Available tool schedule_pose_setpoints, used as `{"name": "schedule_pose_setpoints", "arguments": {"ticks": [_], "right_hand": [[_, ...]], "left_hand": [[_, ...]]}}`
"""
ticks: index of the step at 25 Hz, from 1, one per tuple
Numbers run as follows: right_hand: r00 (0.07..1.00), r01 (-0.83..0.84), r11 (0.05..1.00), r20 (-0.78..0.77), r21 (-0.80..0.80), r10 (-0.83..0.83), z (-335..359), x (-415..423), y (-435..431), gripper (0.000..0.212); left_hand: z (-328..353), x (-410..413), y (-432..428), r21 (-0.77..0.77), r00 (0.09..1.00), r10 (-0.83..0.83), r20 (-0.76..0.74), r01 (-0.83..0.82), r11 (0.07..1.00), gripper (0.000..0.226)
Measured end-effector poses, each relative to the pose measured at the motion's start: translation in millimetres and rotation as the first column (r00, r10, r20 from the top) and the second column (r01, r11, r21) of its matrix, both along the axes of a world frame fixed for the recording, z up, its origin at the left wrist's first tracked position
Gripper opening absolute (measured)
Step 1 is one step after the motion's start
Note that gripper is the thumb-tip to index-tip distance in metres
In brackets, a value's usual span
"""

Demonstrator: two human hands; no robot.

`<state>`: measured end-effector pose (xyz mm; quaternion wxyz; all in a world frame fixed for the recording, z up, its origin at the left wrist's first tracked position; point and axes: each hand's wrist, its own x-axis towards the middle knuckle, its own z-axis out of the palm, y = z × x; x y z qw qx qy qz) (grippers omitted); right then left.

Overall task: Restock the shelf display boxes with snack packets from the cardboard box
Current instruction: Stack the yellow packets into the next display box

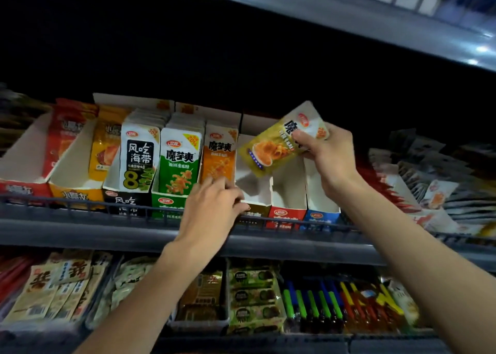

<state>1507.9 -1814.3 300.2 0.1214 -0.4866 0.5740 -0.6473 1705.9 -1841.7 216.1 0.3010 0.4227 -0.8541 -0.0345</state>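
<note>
Yellow snack packet: right of frame centre, tilted, lower corner dipping toward the mouth of the brown-fronted display box. It is not in the box yet.

Right hand: pinches the packet's upper white end, thumb across the print and fingers behind.

Left hand: at frame centre, fingers bent over the front lip where the brown-fronted box meets the row of orange packets. Cannot tell whether it grips the lip or only steadies it.

Boxes: the brown-fronted one looks bare inside. The red-fronted box and blue-fronted box just right of it also show bare white walls. Further left, green packets and black-and-white packets stand upright and full behind the wire rail.

The cardboard supply box is not in view.

Step, as judged: placing a packet into the first empty box, early in the restock.

Next move calls for turning the packet upright, face forward, then lowering it between the box walls to stand against the back. The thin walls may flex, so the left hand's bracing matters.
</note>
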Motion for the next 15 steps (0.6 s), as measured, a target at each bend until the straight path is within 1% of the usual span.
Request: {"name": "schedule_pose_setpoints", "arguments": {"ticks": [2,4,6,8,10,12,15], "right_hand": [[0.981,0.025,0.995,-0.193,0.098,-0.006,3,-1,-11,0.03],[0.933,0.038,0.986,-0.36,0.164,0.024,6,2,-21,0.04],[0.877,0.043,0.968,-0.473,0.249,0.082,6,8,-33,0.046],[0.808,0.08,0.943,-0.575,0.322,0.128,0,13,-50,0.046],[0.749,0.158,0.914,-0.648,0.374,0.136,-8,13,-65,0.043],[0.722,0.251,0.874,-0.682,0.416,0.117,-16,9,-79,0.041],[0.657,0.319,0.833,-0.739,0.452,0.15,-21,5,-96,0.056]], "left_hand": [[-1,0,-2,0.005,0.999,-0.004,-0.033,0.004,1.0,0.029],[-1,-2,-3,0.014,0.999,0.008,-0.051,-0.007,1.0,0.027],[-3,-4,-4,0.01,0.999,0.02,-0.044,-0.019,1.0,0.027],[-4,-6,-4,0.017,0.999,0.022,-0.046,-0.021,1.0,0.026],[-6,-6,-5,0.021,0.998,0.016,-0.054,-0.015,1.0,0.024],[-6,-6,-7,0.023,0.998,0.013,-0.061,-0.011,1.0,0.023],[-6,-8,-10,0.029,0.999,0.008,-0.042,-0.007,1.0,0.024]]}}
